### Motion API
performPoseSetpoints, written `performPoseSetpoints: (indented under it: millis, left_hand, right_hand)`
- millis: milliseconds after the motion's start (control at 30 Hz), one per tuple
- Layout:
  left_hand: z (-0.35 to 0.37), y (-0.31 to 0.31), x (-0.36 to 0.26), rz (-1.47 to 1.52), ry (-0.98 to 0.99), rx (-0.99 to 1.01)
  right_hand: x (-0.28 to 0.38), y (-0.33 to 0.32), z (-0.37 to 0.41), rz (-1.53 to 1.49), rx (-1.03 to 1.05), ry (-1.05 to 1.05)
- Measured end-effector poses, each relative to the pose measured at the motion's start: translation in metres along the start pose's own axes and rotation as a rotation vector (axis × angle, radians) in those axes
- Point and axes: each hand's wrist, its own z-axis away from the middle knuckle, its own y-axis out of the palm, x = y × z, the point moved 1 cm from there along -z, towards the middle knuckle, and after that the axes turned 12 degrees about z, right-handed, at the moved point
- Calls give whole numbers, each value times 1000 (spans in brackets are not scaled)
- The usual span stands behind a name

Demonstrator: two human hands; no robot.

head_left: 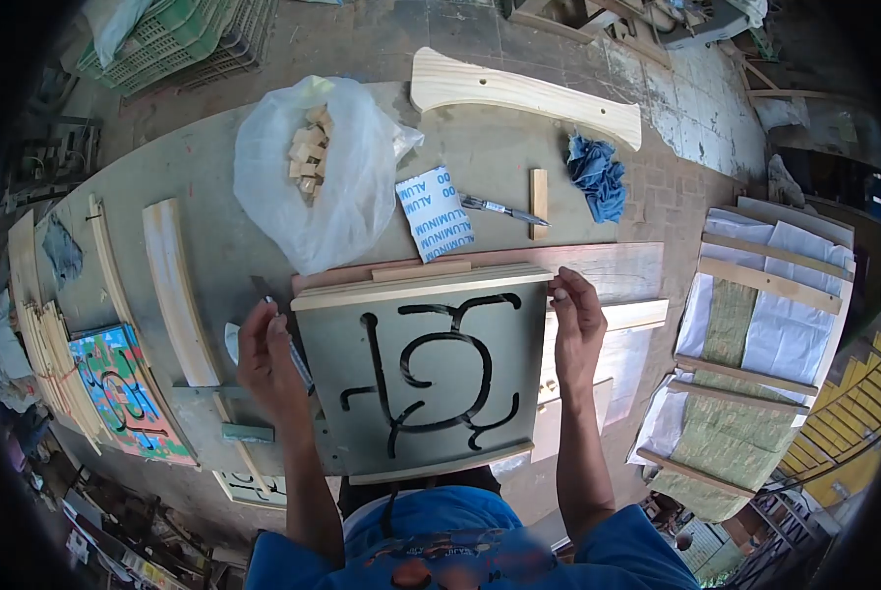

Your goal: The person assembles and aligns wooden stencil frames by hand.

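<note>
A grey-green board (pixel 436 379) with black curved grooves rests in front of my body, tilted towards me. Pale wooden strips (pixel 421 287) run along its far edge, and another strip (pixel 440 462) edges the near side. My left hand (pixel 266 359) is closed beside the board's left side around a slim cutter knife (pixel 304 370), whose dark tip sticks out above the fingers. At the board's far right corner, my right hand (pixel 578 310) has its fingertips pinched together by the strip ends. Whatever lies between those fingertips is too small to make out.
Beyond the board are a plastic bag of wood blocks (pixel 309 157), folded sandpaper (pixel 435 214), a pen (pixel 504 209), a blue rag (pixel 596 177) and a curved wooden piece (pixel 524 93). Left lie wooden slats (pixel 177 295) and a painted board (pixel 126 393). Cloth-covered panels (pixel 745 354) stand right.
</note>
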Motion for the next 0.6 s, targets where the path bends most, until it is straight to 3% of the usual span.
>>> performPoseSetpoints:
  millis: [600]
  left_hand:
    - [14,21,6,-19,42,-86]
  right_hand:
    - [-15,6,0,85,-18,-107]
